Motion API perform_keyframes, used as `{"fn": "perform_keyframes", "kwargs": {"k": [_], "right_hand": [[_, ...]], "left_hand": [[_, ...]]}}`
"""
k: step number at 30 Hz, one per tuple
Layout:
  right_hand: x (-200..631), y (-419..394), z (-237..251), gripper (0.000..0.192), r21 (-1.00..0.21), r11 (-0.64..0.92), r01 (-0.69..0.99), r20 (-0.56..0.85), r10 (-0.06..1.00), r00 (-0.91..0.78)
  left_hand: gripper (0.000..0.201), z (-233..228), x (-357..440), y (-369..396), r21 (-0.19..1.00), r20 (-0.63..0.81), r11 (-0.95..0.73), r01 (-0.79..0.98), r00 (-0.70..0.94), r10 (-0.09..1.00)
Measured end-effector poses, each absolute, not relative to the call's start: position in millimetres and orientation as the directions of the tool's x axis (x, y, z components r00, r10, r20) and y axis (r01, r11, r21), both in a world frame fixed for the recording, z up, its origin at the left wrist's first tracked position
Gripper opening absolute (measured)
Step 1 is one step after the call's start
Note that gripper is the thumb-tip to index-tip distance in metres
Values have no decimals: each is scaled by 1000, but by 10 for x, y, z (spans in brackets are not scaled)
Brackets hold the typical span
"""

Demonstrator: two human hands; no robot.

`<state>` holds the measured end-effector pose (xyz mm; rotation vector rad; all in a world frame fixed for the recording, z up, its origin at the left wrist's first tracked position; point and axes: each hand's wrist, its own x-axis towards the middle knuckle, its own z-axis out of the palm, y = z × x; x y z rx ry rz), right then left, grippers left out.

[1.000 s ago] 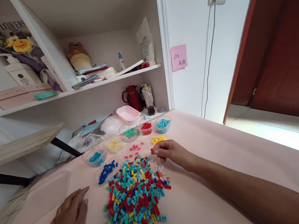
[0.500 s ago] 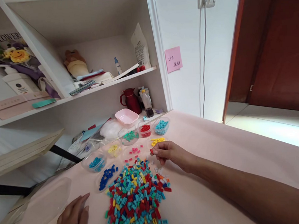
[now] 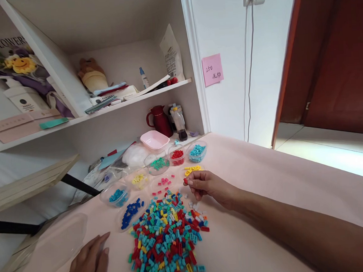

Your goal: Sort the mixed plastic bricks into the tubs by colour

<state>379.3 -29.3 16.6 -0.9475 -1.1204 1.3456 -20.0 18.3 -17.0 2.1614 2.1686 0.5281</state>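
Note:
Between thumb and fingers, my right hand pinches a small red building brick, just in front of the tub of yellow bricks. Below it spreads a mixed heap of bricks in turquoise, red, yellow, green and blue. My left hand rests on the table left of the heap, fingers stretched out and holding nothing. Around the heap's far side stand clear tubs sorted by colour: dark blue bricks, blue bricks, pale yellow bricks, pink bricks, green bricks, red bricks and turquoise bricks.
A pink bowl, a dark red jug and a bottle of dark liquid stand behind the tubs. Clear plastic lies at the left. A shelf overhangs the back, and a wooden board juts in at left.
The view has shifted slightly. My right hand keeps its pinch on the red brick and stays near the yellow tub. My left hand lies as before.

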Motion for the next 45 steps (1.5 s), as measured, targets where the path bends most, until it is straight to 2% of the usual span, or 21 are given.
{"fn": "perform_keyframes", "kwargs": {"k": [6,12,18,28,35,38,42,45], "right_hand": [[3787,-295,155,30,-963,43,-265,70,993,-92],[3784,-279,133,29,-961,31,-275,57,995,-86],[3764,-288,129,27,-960,29,-279,55,995,-85],[3744,-276,119,28,-954,14,-299,42,995,-88],[3784,-211,65,31,-949,24,-313,17,1000,25],[3873,-66,112,30,-972,35,-232,7,993,117],[4023,351,381,25,-991,101,-83,78,966,245],[4123,732,617,19,-992,118,46,126,938,323]], "left_hand": [[44,-198,-93,110,228,346,-61,972,-22,938],[42,-168,-112,121,238,271,-49,970,-18,962],[43,-174,-56,90,226,349,-51,973,-32,937],[44,-208,-68,104,220,363,-68,973,-17,932],[42,-191,-20,81,219,349,-28,975,-51,936],[44,-189,6,59,217,356,-18,976,-62,932],[47,-188,0,53,199,355,-25,980,-48,934],[46,-196,-47,87,192,272,7,981,-60,960]]}}
